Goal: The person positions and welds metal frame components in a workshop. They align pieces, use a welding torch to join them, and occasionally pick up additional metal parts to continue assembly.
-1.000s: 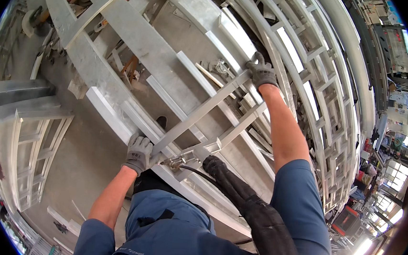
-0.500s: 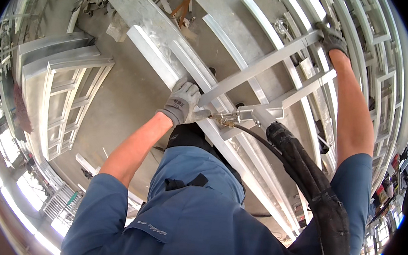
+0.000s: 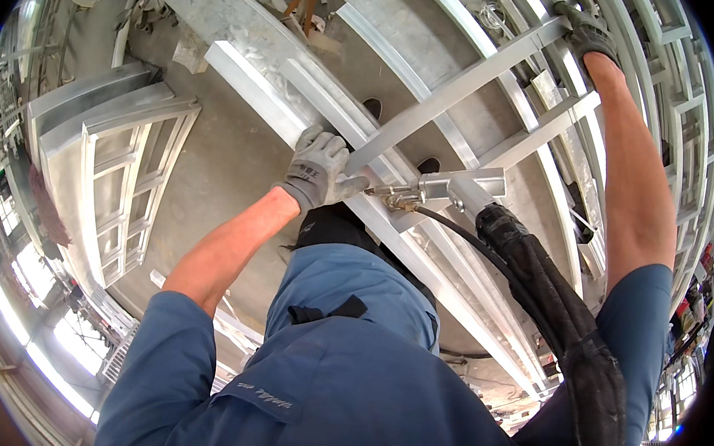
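Blue short-sleeved shirt [image 3: 360, 391], grey-gloved hands [image 3: 315, 169], dark shoes [image 3: 373, 108]

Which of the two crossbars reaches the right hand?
The upper-left crossbar; the lower-right crossbar ends beside the right forearm, below the right hand.

Silver-grey bars [image 3: 459, 95]; grey gloves [image 3: 315, 169]; blue shirt [image 3: 344, 390] with pale lettering [image 3: 258, 395]; black hose sleeve [image 3: 556, 310]; silvery tool [image 3: 478, 194]; dull grey floor [image 3: 217, 136].
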{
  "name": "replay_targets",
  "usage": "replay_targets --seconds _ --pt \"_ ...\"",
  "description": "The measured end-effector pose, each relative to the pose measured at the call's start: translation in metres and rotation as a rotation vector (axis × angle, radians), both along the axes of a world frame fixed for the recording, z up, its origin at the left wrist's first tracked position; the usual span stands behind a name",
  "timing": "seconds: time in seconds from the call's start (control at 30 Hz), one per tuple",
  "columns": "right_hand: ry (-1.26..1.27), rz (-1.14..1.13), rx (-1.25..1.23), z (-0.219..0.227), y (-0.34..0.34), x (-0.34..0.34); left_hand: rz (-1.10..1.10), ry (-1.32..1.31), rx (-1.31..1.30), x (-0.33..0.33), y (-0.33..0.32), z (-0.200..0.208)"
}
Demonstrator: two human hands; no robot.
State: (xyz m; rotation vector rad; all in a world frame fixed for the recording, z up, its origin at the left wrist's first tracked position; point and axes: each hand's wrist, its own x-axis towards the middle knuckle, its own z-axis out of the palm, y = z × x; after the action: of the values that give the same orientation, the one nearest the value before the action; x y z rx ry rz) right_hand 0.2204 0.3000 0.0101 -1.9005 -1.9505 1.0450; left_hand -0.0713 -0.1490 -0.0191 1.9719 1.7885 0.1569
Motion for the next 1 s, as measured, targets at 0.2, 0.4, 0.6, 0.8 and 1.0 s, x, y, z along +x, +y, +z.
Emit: replay_targets --seconds 0.2,0.4,0.6,0.8,1.0 --pt "-0.779 0.703 0.334 -0.043 0.029 0.039 -0.039 -0.023 0.05 -0.002 0.0 -0.005" --pt "-0.444 0.699 0.65 -0.054 0.004 0.07 -0.186 -0.103 0.042 -0.019 0.008 -0.01" --pt "0.262 0.553 0.063 0.017 -0.191 -0.003 -0.306 -0.094 -0.112 -0.034 0.008 0.007" --pt "0.104 0.576 -0.165 0.0 -0.278 -0.014 -0.399 0.035 -0.083 -0.034 0.01 0.01" --pt "-0.016 1.24 0.491 0.003 -0.295 -0.085 -0.33 0.22 0.158 -0.024 -0.008 -0.03"
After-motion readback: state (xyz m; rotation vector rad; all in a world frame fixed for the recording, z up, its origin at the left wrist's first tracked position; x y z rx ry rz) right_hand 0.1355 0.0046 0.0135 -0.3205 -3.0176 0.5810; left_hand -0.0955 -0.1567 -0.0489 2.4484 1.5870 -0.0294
